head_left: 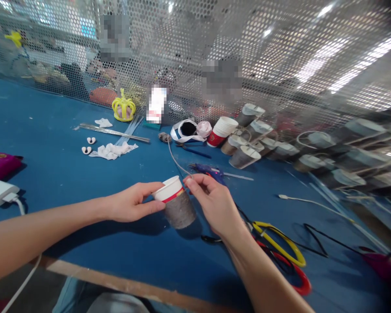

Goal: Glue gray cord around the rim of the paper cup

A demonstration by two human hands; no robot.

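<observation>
A paper cup [180, 211], wrapped in grey cord over most of its side, tilts above the blue table. Its white rim and a red band show uncovered at the top. My left hand [135, 202] pinches the cup near the rim, thumb outside and index finger at the edge. Thumb and fingers of my right hand [213, 202] close on a thin grey cord [176, 161] beside the rim. That cord runs back to a small grey ball [164, 137] on the table. Behind my right hand lies a blue glue gun [210, 171].
Grey-wrapped cups [246, 157] and stacked paper cups [222, 130] stand at the back right, before a perforated metal screen [182, 52]. Scissors [280, 239] with yellow and red handles lie near my right forearm. A white charger [1, 192] and metal rods [114, 132] are leftward.
</observation>
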